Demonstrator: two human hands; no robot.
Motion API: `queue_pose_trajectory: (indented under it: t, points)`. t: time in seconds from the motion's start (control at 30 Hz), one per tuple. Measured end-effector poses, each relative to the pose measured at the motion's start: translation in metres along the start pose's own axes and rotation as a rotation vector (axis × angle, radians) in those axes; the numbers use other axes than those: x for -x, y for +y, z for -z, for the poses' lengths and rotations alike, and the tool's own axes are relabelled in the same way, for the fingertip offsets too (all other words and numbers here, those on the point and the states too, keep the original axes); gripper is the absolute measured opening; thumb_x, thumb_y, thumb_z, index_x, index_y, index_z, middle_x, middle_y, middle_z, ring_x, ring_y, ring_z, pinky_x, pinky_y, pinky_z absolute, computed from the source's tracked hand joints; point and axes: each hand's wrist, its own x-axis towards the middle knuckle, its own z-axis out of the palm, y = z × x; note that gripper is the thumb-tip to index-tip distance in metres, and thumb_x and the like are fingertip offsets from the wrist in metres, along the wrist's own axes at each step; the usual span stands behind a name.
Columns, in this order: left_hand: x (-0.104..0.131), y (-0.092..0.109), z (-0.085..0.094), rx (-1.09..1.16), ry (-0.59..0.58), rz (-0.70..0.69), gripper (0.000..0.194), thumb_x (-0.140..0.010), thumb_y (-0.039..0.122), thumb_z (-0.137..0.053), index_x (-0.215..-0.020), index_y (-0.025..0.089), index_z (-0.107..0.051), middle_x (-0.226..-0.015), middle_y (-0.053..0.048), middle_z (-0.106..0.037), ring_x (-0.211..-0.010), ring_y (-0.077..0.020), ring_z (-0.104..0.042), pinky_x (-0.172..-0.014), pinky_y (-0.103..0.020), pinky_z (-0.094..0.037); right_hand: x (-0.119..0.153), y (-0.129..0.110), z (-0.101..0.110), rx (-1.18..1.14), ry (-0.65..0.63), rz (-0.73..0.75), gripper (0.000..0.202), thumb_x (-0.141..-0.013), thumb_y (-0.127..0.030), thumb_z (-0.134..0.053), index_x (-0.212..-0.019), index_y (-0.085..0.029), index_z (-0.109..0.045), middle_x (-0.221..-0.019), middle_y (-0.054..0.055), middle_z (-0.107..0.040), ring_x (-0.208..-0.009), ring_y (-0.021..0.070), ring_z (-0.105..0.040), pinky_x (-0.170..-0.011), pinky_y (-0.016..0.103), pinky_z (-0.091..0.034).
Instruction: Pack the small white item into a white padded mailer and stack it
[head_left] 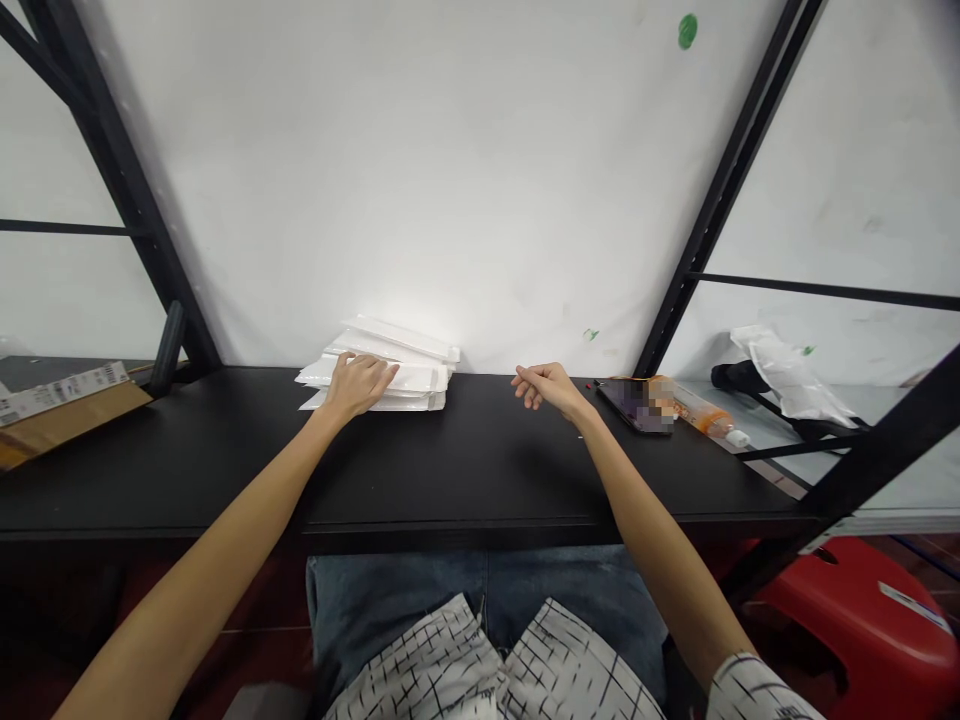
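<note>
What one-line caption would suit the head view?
Left hand resting on a pile of white packets, right hand loosely curled over the black table.

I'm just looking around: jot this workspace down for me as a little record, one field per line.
Surface: black table
Left hand: on the stack of flat white packages
Right hand: fingers loosely curled, apart from the stack, nothing visible in it
Right side: dark phone-like device, with a bottle on its side beyond it
Left side: cardboard box with a printed label
Lower right: red stool
</note>
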Motion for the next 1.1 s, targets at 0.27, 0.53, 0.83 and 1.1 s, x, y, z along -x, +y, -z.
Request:
queue_pose_trajectory:
  t: [0.27, 0.53, 0.83, 1.1]
  points:
    - [-0.003, 0.000, -0.010, 0.027, -0.035, 0.014, 0.047, -0.100, 0.033, -0.023, -0.098, 0.018, -0.068, -0.102, -0.014, -0.072, -0.103, -0.0276, -0.059, -0.087, -0.042, -0.036, 0.002, -0.001, -0.003, 0.059, -0.034, -0.026, 0.047, -0.077, -0.058, -0.073, -0.070, -0.011, -0.071, -0.061, 0.008, -0.068, -0.040, 0.0103, -0.058, -0.034, 0.019, -0.043]
    - [-0.006, -0.012, -0.018, 0.124, 0.008, -0.014, 0.047, -0.100, 0.037, -0.026, -0.104, 0.018, -0.068, -0.106, -0.012, -0.070, -0.107, -0.0261, -0.058, -0.092, -0.041, -0.039, 0.000, 0.004, -0.003, 0.092, -0.085, -0.045, 0.046, -0.079, -0.057, -0.072, -0.071, -0.011, -0.070, -0.063, 0.007, -0.069, -0.042, 0.0097, -0.059, -0.034, 0.017, -0.043]
    - [-0.004, -0.005, -0.011, 0.067, 0.172, -0.025, 0.041, -0.099, 0.039, -0.033, -0.097, 0.018, -0.068, -0.101, -0.012, -0.071, -0.101, -0.0274, -0.060, -0.092, -0.043, -0.039, -0.002, 0.018, -0.002, 0.605, -0.021, -0.064, 0.032, -0.094, -0.035, -0.053, -0.072, -0.014, -0.066, -0.066, 0.003, -0.069, -0.044, 0.0089, -0.058, -0.046, 0.020, -0.044]
    - [-0.005, 0.016, -0.001, 0.045, 0.332, -0.097, 0.030, -0.095, 0.034, -0.042, -0.093, 0.017, -0.067, -0.094, -0.014, -0.067, -0.092, -0.0274, -0.058, -0.081, -0.041, -0.041, -0.001, 0.027, -0.007, 1.151, 0.019, -0.083, 0.027, -0.094, -0.034, -0.051, -0.088, -0.022, -0.073, -0.085, 0.003, -0.073, -0.084, 0.0175, -0.067, -0.071, 0.023, -0.043]
